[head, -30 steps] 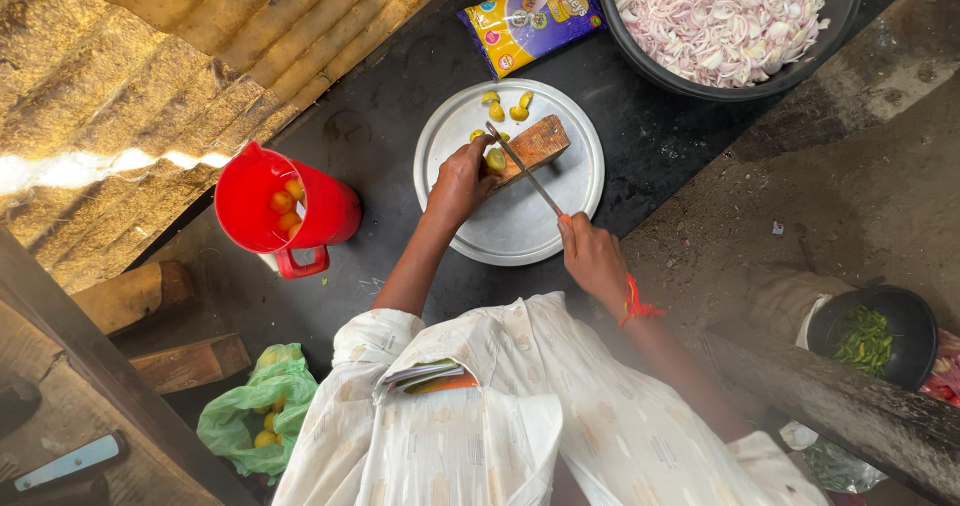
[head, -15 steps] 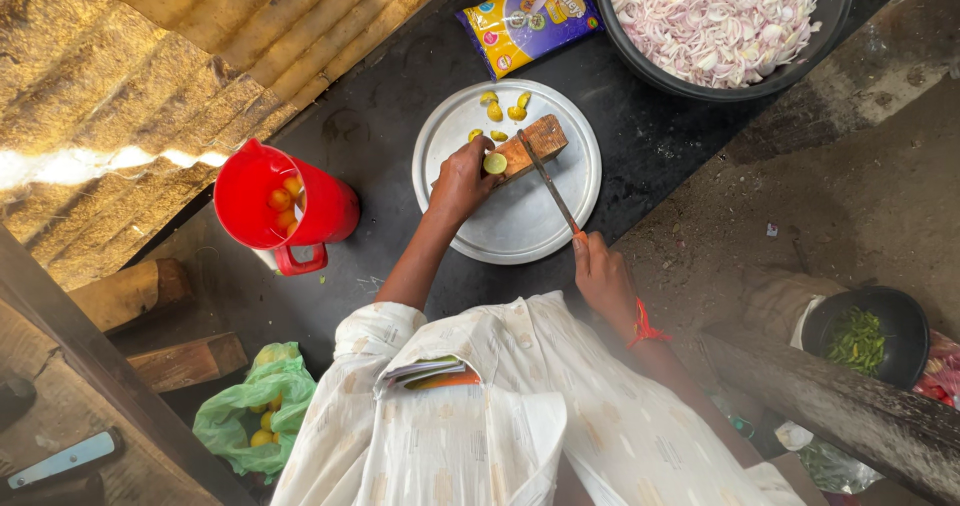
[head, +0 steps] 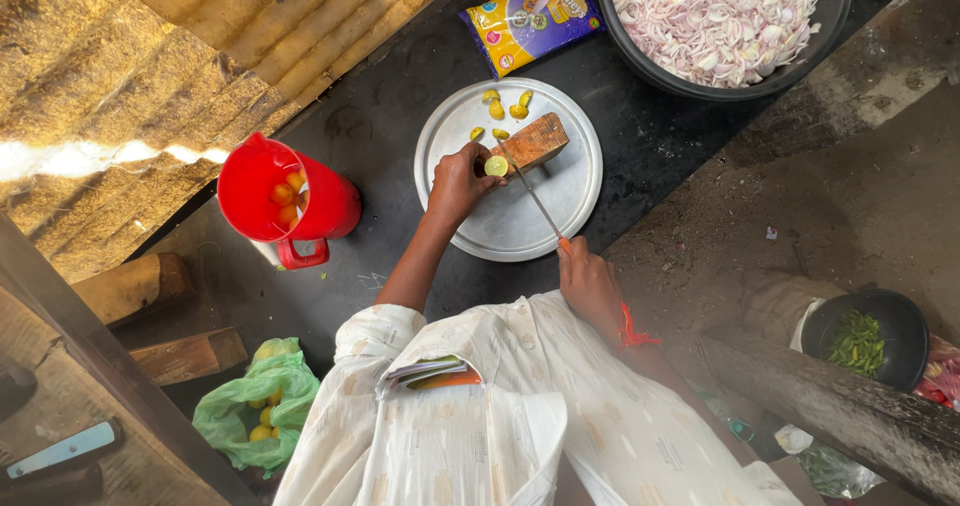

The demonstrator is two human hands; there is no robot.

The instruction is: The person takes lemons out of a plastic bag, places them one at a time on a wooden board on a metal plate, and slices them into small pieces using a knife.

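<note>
Two hands in frame, both the person's own. Left hand [head: 458, 181] curls over one small round lemon [head: 496, 166], fingers pinching it down at the near end of one wooden chopping block [head: 532, 144]. Right hand [head: 588, 281] fisted around the handle of one knife [head: 532, 194]; blade runs diagonally up-left, tip at the lemon. Left forearm extends straight out from the body; right wrist bent inward, red thread [head: 632, 328] tied around it.

Block sits on one round metal plate [head: 560, 216], with about five cut yellow lemon pieces [head: 505, 106] on the plate's far edge, just beyond the block. Plate rests on a dark counter [head: 380, 116].

Further out: one red plastic jug [head: 320, 206] left of the plate, holding at least three whole lemons, exact count hidden. One yellow-purple snack packet [head: 532, 16] beyond the plate. One large dark bowl [head: 700, 81] of sliced onions top right. One smaller dark bowl of green chillies [head: 862, 338] lower right. One green plastic bag [head: 240, 411] with more lemons lower left.
</note>
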